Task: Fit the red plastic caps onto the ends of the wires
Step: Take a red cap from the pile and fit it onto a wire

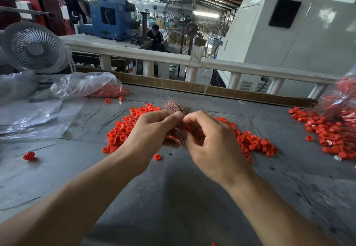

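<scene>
My left hand (pixel 154 130) grips a bundle of thin copper-coloured wires (pixel 176 106) whose ends fan out above my fingers. My right hand (pixel 209 138) meets it thumb to thumb, fingers curled, pinching a red cap (pixel 188 128) that shows only partly between the fingers. Both hands hover over the grey table (pixel 173 188). A heap of loose red caps (pixel 123 130) lies under and to either side of my hands, continuing on the right (pixel 252 141).
A second heap of red caps mixed with capped wires (pixel 331 130) lies at the right edge. A clear plastic bag of caps (pixel 90 86) and a white fan (pixel 34 47) sit back left. Stray caps (pixel 29 155) and loose dark wires (pixel 113 118) dot the table.
</scene>
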Motion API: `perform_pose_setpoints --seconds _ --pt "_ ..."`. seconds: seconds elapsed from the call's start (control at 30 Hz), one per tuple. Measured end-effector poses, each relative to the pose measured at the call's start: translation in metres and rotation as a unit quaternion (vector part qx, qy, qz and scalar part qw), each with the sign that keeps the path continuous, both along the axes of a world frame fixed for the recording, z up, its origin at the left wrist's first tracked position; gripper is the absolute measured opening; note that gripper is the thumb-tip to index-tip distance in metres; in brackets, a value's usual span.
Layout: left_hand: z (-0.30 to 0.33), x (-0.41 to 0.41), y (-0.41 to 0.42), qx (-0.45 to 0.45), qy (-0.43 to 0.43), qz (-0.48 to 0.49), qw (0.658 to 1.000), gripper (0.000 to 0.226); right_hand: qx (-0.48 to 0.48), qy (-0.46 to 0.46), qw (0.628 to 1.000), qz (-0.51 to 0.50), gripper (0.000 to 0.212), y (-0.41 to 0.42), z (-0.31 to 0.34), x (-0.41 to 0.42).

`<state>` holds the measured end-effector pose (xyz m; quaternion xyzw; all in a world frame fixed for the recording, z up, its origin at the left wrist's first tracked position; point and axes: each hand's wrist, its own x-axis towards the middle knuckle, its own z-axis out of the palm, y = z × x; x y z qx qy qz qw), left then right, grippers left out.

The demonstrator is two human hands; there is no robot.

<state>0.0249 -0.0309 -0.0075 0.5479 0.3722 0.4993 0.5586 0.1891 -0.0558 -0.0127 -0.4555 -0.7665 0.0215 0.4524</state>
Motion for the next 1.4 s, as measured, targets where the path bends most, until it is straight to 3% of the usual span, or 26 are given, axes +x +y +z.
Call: perform_pose_setpoints --seconds 0.2,0.37,0.5,0.63,0.93,1.03,1.17,1.23,1.4 --pt "-0.004 -0.002 0.006 0.006 0.021 0.034 0.999 0.022 0.004 0.01 1.0 -0.003 0.014 0.002 0.0 0.002" --pt "-0.006 -0.005 0.011 0.004 0.042 0.058 0.997 0.018 0.016 0.009 0.991 -0.134 0.008 0.011 0.0 0.019" --pt "-0.007 -0.006 0.013 0.025 0.065 0.069 0.995 0.017 0.002 0.007 0.953 -0.303 0.006 0.022 0.004 0.052" --pt "-0.007 -0.006 0.012 0.043 0.094 0.075 0.992 0.017 -0.098 -0.029 0.906 -0.412 0.012 0.029 0.005 0.092" --pt "-0.013 -0.013 0.021 0.072 0.183 0.12 0.973 0.017 -0.21 -0.094 0.85 -0.474 0.023 0.033 0.001 0.115" --pt "-0.014 -0.016 0.022 0.108 0.227 0.135 0.959 0.015 -0.14 -0.093 0.882 -0.441 0.023 0.031 0.002 0.105" --pt "-0.016 -0.014 0.022 0.154 0.298 0.154 0.93 0.012 -0.126 -0.007 0.958 -0.258 0.008 0.026 0.002 0.072" --pt "-0.017 -0.013 0.022 0.169 0.319 0.156 0.92 0.012 -0.16 -0.032 0.97 -0.182 0.003 0.023 -0.002 0.056" --pt "-0.021 -0.015 0.022 0.186 0.404 0.143 0.884 0.009 -0.169 -0.085 0.976 -0.112 0.028 0.022 -0.011 0.037"
